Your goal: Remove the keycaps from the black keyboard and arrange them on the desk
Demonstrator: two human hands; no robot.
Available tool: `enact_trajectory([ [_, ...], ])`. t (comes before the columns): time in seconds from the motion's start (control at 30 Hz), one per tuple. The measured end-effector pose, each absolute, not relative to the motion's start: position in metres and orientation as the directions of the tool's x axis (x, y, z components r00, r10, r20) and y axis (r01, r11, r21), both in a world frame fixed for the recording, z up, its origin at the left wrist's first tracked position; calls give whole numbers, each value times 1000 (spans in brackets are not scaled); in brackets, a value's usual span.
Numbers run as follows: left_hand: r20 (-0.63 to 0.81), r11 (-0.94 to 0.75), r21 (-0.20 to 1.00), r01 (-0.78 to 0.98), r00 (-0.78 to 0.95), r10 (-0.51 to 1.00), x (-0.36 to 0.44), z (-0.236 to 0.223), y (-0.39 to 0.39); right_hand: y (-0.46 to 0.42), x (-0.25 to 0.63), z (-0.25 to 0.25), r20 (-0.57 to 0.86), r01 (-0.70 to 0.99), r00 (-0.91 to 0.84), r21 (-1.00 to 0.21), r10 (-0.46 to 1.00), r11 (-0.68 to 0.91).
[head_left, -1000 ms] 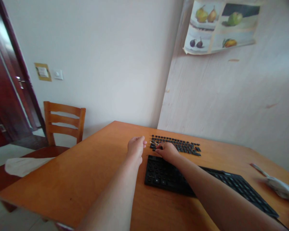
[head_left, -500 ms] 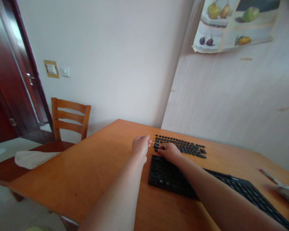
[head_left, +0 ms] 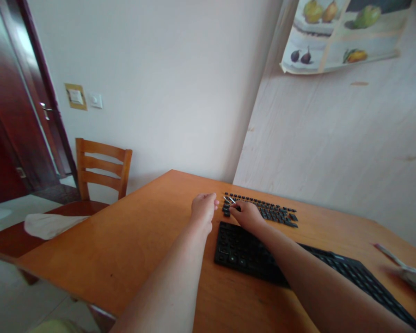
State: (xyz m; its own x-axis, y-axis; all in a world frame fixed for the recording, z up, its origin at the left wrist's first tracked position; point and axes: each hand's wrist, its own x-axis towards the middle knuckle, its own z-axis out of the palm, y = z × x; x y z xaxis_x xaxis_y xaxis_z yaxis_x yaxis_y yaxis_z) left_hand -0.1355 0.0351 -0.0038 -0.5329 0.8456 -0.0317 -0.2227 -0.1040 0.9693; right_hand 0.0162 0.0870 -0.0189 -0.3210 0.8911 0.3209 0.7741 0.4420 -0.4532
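Note:
My right hand (head_left: 247, 215) is closed, pinching a thin two-pronged tool (head_left: 232, 200) whose pale prongs point up and left over loose black keycaps (head_left: 273, 212). The keycaps lie in rows on the table, and my right hand hides some of them. Just left of the rows my left hand (head_left: 204, 206) is held closed, thumb against fingers. Anything inside it is hidden or too small to name. A black keyboard (head_left: 251, 259) lies in front of the keycaps, partly covered by my right forearm.
The wooden table (head_left: 152, 231) meets the wall at the back. A wooden chair (head_left: 102, 173) with a white cloth (head_left: 53, 225) on its seat stands at the left. At the right edge lies a long, thin-ended object (head_left: 414, 277). Fruit paintings (head_left: 333, 41) hang above.
The tool's prongs have swung from pointing at my left hand to pointing up and away from it. My right hand has shifted slightly right; my left hand stays closed in nearly the same place.

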Motion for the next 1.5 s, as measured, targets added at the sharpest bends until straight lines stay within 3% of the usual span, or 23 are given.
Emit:
enact_trajectory([
  [0.43,-25,-76,980,-183,-497,867,-130,-1,29,28,44,31,480,506,-161,-710,862,490],
  [0.63,3,-71,988,-135,-454,891,-126,-3,27,-17,57,34,252,392,-298,-847,921,359],
  [0.9,37,-65,995,-70,-345,938,-121,-9,28,-40,60,22,88,342,-512,-892,854,297],
  [1.5,0,-3,1000,-11,-259,966,-115,-16,27,-43,57,5,-5,461,-567,-830,824,313],
])
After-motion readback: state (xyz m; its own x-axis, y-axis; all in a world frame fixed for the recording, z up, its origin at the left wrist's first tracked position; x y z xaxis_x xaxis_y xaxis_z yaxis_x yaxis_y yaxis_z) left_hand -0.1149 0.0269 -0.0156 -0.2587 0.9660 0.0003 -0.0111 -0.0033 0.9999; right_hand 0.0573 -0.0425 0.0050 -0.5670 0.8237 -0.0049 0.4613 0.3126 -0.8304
